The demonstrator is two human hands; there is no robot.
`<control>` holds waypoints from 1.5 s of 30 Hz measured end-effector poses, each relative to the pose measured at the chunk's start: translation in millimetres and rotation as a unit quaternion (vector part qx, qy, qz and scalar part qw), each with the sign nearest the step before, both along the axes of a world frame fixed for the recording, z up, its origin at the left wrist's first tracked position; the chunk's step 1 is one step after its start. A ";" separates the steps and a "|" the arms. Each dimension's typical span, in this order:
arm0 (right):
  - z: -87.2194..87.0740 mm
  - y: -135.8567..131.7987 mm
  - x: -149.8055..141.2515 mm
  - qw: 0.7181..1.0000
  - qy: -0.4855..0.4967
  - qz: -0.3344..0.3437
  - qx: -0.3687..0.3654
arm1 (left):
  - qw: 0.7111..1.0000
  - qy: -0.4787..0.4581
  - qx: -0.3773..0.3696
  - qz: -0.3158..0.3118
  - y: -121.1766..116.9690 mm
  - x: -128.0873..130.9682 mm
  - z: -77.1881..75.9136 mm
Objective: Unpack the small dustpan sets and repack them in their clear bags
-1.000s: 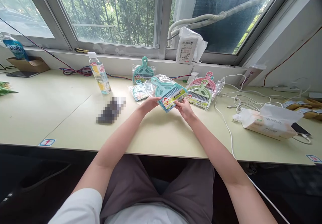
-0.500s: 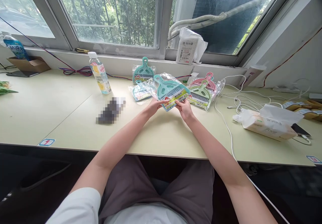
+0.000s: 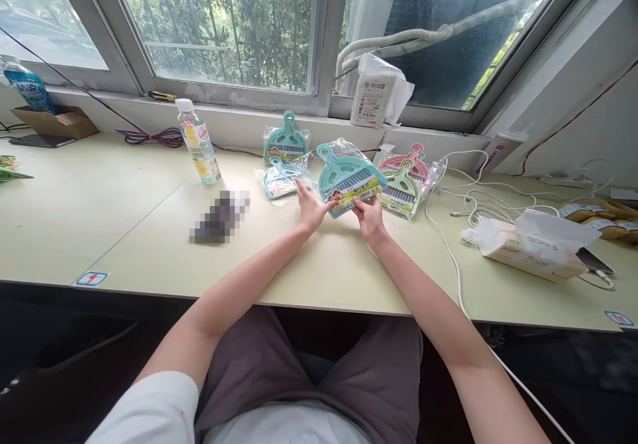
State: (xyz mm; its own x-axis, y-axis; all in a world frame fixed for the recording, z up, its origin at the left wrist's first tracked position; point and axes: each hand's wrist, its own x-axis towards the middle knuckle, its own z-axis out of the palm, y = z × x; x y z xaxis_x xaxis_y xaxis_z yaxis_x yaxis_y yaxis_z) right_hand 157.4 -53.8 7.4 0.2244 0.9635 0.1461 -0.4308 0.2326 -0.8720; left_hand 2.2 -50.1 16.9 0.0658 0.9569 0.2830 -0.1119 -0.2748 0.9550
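Observation:
A mint-green dustpan and brush set point(image 3: 346, 171) in a clear wrapper is held up over the desk, tilted, its yellow label facing me. My right hand point(image 3: 369, 219) grips the lower right edge, thumb in front of the label and fingers behind. At the lower left corner is my left hand point(image 3: 312, 210), its fingers stretched out and apart, the thumb at the packet's edge. Just behind my left fingers lies a light blue dustpan set point(image 3: 280, 179). A green set point(image 3: 286, 141) leans against the wall. To the right, a pink set point(image 3: 417, 165) lies partly under a light green one point(image 3: 401, 191).
A drink bottle point(image 3: 199, 143) stands at left, with a blurred dark item point(image 3: 219, 218) in front. On the right are a tissue pack point(image 3: 533, 244) and tangled white cables point(image 3: 473, 198). A wrapped white box point(image 3: 373, 95) sits on the window sill. The desk edge is near my lap.
My left hand's fingers have loosened from the packet and spread out. The held dustpan set has shifted slightly right with my right hand.

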 end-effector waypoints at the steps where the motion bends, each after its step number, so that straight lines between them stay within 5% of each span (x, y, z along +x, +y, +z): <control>1: -0.4 0.4 0.1 1.000 -0.004 -0.001 -0.001 | 0.997 0.043 0.039 0.050 -2.6 0.1 2.1; 3: -1.4 0.9 0.1 1.000 -0.014 -0.004 -0.002 | 0.982 0.118 0.103 0.105 -6.3 -0.3 5.1; 10: -3.5 2.4 1.5 1.000 -0.029 0.003 0.006 | 0.926 0.291 0.228 0.071 -5.1 -0.3 0.1; 17: -3.9 0.7 -1.4 0.999 -0.034 0.012 -0.012 | 0.877 0.418 0.207 0.115 -5.8 -0.6 3.5; 27: 0.4 -0.5 -0.4 0.999 -0.035 0.021 0.003 | 0.881 0.391 0.227 0.141 -12.7 -4.5 15.2; 33: -2.0 0.9 0.1 0.999 -0.034 0.026 -0.002 | 0.867 0.410 0.235 0.160 -8.0 -5.5 8.8; 41: 0.2 -4.4 -4.2 0.997 -0.057 0.053 -0.003 | 0.878 0.403 0.186 0.178 -8.8 -8.6 14.3; 45: -3.4 -1.1 -3.2 0.996 -0.066 0.063 0.007 | 0.855 0.440 0.180 0.207 -9.3 -6.8 14.5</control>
State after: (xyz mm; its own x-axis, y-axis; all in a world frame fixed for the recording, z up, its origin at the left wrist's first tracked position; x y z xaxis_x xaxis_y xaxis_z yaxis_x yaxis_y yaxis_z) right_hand 154.2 -54.9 4.1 0.0804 0.9805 0.1793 -0.3395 0.1961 -0.9199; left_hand -4.6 -59.5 31.4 0.0817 0.8109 0.5795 0.7849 -0.4107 0.4640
